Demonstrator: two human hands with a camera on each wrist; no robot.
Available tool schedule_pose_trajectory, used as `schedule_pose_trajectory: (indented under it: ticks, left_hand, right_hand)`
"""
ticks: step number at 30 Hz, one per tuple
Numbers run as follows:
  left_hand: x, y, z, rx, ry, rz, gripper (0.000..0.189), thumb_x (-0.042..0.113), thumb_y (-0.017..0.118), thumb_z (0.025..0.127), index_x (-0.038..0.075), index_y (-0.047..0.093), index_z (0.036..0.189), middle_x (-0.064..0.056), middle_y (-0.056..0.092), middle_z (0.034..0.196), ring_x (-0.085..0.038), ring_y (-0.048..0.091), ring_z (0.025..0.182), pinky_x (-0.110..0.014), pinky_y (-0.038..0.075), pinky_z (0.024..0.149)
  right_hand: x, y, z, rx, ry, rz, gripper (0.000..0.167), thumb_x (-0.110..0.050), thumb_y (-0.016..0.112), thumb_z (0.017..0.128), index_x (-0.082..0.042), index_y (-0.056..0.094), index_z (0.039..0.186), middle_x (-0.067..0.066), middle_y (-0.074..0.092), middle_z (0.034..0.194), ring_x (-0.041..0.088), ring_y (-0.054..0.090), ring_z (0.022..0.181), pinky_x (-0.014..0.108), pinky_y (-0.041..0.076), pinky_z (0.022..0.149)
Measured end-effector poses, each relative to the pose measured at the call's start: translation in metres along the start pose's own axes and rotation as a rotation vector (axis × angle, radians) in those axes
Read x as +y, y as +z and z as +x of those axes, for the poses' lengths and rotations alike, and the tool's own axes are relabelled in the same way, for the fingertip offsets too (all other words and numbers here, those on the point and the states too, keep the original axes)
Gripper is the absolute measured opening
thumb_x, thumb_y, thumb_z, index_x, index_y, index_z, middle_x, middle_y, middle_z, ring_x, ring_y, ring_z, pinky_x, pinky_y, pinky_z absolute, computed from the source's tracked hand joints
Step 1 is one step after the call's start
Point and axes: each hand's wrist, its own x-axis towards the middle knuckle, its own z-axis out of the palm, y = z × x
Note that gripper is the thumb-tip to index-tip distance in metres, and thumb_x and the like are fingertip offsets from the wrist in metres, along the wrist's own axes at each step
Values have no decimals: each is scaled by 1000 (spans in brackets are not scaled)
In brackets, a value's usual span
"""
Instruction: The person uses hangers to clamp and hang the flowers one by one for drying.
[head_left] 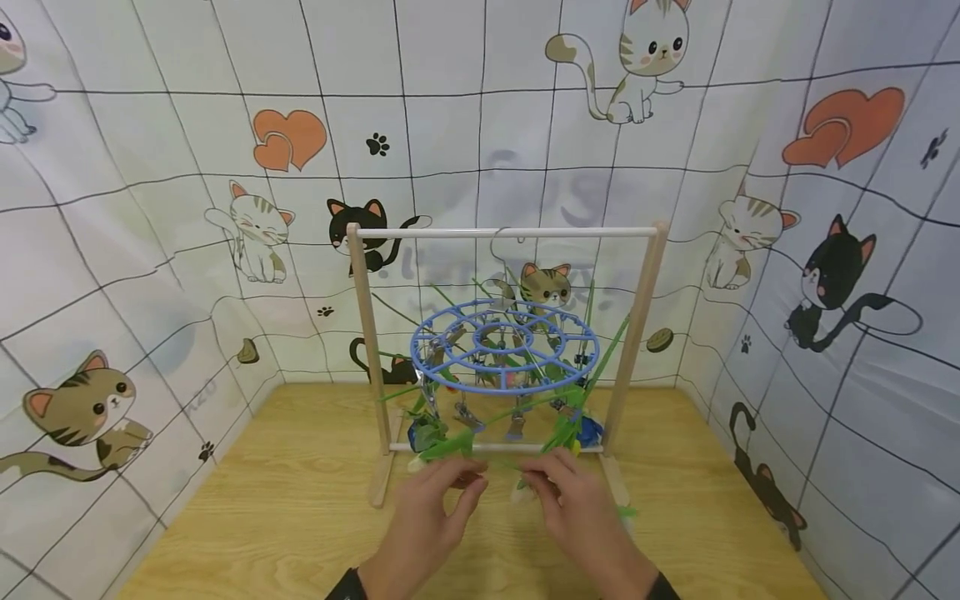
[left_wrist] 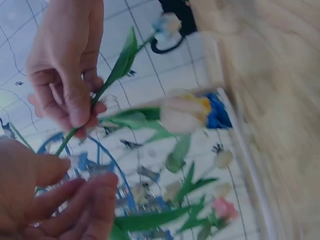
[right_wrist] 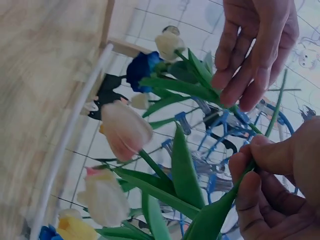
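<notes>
My right hand (head_left: 581, 504) pinches the thin green stem (left_wrist: 101, 91) of an artificial tulip between thumb and fingers. Its pale, blurred bloom (left_wrist: 167, 26) points away from the hands in the left wrist view, with a long leaf (right_wrist: 212, 215) along the stem. My left hand (head_left: 427, 508) is close by, fingers loosely extended near the stem's bare end. Beyond both hands hangs a blue round clip hanger (head_left: 504, 387) with artificial flowers below it, among them a pink-white tulip (right_wrist: 125, 130) and a blue flower (right_wrist: 140, 72).
A wooden stand (head_left: 633, 308) with a white top rod (head_left: 435, 233) bears the hanger and stands on the wood-grain table (head_left: 285, 500). A white lower bar (right_wrist: 65, 140) crosses near the tabletop. Cat-printed cloth (head_left: 450, 133) encloses the back and sides.
</notes>
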Motion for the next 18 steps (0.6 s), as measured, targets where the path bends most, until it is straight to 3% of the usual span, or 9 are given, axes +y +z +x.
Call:
schedule_pose_trajectory:
  ticks: [4,9,13,18]
  left_hand:
    - [11,16,16,-88,-138,21,26,17,78,114,6,79,137,-9,89,120,-21,88,104,-37,74,91]
    - [26,29,33,-152,-250,-66,46,26,69,120,1,65,158,-22,80,148,-38,84,126,-51,71,105]
    - [34,33,44,-132,-281,-120,48,29,65,122,-2,64,159,-27,74,155,-43,81,131,-55,70,107]
    - [35,36,53,-74,-298,-152,44,28,61,124,-5,69,151,-27,83,137,-40,87,119,-52,72,100]
  right_hand:
    - [1,-12,7,66,-29,27,41,16,93,86,-11,81,113,-4,75,100,3,70,78,8,54,70]
    - [1,-24,11,127,-38,32,49,19,93,84,-10,80,121,-4,78,104,5,70,82,10,55,76]
    - [3,-31,16,163,-55,26,47,16,91,90,-8,79,129,-1,80,106,8,74,85,11,60,80]
    - [3,-35,22,189,-56,98,59,23,89,85,0,74,137,3,82,104,13,79,83,12,64,78]
